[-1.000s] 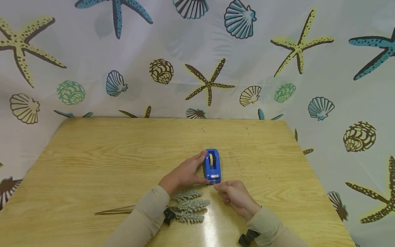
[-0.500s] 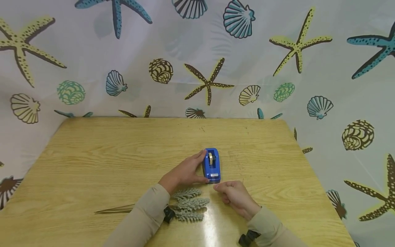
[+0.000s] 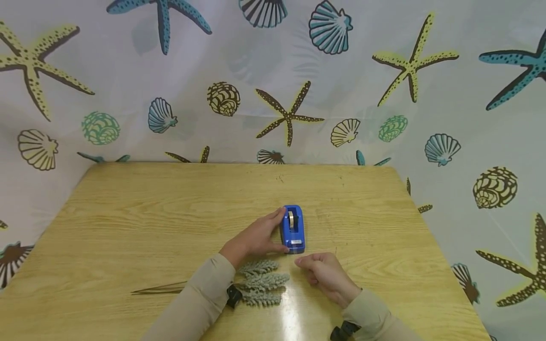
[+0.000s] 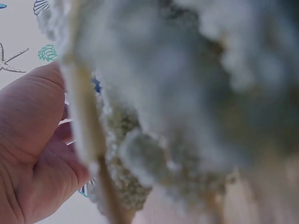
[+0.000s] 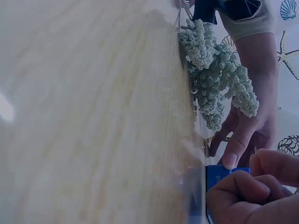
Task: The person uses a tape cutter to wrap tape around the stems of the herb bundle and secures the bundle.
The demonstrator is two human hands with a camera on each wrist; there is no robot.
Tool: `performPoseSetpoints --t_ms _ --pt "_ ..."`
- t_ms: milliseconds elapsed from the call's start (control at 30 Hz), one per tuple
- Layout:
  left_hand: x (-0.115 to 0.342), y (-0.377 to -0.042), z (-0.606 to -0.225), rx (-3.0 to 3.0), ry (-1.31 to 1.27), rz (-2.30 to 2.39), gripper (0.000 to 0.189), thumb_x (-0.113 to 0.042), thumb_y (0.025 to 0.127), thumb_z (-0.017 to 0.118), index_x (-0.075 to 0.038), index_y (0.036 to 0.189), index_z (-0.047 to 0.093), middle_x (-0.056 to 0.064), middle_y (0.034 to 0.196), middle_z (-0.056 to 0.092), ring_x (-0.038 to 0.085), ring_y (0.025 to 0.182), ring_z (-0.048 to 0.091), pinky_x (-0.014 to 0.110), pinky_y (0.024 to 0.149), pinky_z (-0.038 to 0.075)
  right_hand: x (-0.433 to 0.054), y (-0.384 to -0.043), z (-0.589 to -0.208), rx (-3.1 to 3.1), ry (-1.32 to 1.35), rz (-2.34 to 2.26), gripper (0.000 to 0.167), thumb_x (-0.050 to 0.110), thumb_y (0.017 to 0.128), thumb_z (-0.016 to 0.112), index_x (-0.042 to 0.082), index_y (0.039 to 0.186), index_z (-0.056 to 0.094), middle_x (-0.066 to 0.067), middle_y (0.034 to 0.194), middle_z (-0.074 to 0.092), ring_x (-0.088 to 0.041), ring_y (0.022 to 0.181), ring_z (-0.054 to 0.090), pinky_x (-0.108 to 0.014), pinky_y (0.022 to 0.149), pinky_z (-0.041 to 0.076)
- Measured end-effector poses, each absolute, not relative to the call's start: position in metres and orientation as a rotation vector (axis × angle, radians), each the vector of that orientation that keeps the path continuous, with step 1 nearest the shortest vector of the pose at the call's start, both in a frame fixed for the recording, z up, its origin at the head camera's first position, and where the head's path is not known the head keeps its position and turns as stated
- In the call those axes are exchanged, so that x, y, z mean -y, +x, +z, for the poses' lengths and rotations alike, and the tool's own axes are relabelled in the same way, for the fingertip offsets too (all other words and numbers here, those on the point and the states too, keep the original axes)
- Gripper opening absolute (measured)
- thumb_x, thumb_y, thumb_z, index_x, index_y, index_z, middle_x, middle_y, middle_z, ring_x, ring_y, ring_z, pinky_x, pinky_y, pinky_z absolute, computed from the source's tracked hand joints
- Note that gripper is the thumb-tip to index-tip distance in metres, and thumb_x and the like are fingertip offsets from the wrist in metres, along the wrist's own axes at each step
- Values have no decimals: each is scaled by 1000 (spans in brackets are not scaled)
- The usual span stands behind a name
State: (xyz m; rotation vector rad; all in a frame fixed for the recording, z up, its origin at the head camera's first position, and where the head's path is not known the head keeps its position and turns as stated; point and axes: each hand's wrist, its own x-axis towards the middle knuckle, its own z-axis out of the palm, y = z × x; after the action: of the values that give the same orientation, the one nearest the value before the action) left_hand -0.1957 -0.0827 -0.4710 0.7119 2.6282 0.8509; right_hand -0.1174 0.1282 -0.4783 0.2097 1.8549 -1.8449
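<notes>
A blue tape dispenser (image 3: 300,232) with a small roll of tape stands on the table, its cutting end toward me. From its left side my left hand (image 3: 257,237) holds it, thumb at the front corner and fingers near the back. Just in front of the dispenser, my right hand (image 3: 326,274) has thumb and index finger pinched together. In the right wrist view, a tiny clear piece of tape (image 5: 256,150) shows at those fingertips (image 5: 262,163). Grey-green artificial sprigs (image 3: 264,282) with thin stems lie under my left wrist, and fill much of the left wrist view, blurred.
The wooden table (image 3: 170,199) runs back to a white cloth (image 3: 273,61) printed with starfish and shells, which also hangs at both sides. Thin brown stems (image 3: 159,288) stick out left of my left forearm.
My right hand has drawn back slightly from the dispenser toward me, with thumb and finger still together. The dispenser shifted back very slightly in the first half second; the left hand keeps its grip.
</notes>
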Motion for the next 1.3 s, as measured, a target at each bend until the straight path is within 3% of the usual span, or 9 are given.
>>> performPoseSetpoints --t_ms 267,467,733,1000,1300 --pt "81 -197 -472 -2627 715 835 109 -40 83 81 -11 161 10 13 167 13 30 153 21 43 122 25 -130 -115 -479 -1858 210 -1847 22 17 93 68 4 75 68 5 57 37 -10 53 31 -24 54 28" --pt "81 -197 -470 -2642 709 812 109 -40 84 81 -10 161 10 14 167 13 32 152 23 44 122 25 -129 -113 -479 -1869 207 -1861 25 16 92 69 -9 97 72 5 57 39 -9 53 32 -23 53 29" --pt "82 -195 -469 -2640 698 828 107 -39 84 81 -10 161 12 14 167 14 32 152 24 45 122 26 -129 -110 -479 -1865 220 -1866 23 16 92 69 -6 93 72 5 57 38 -10 53 32 -23 54 28" --pt "82 -195 -472 -2630 693 838 108 -39 84 81 -11 161 11 14 167 14 32 152 23 45 122 27 -131 -107 -480 -1878 243 -1857 29 18 93 69 -10 102 71 5 58 39 -10 54 33 -23 54 29" --pt "82 -195 -471 -2639 688 798 108 -42 84 79 -13 161 8 12 168 12 30 153 22 43 122 26 -131 -104 -479 -1853 230 -1883 28 15 92 69 -11 101 71 6 56 38 -9 52 31 -22 52 27"
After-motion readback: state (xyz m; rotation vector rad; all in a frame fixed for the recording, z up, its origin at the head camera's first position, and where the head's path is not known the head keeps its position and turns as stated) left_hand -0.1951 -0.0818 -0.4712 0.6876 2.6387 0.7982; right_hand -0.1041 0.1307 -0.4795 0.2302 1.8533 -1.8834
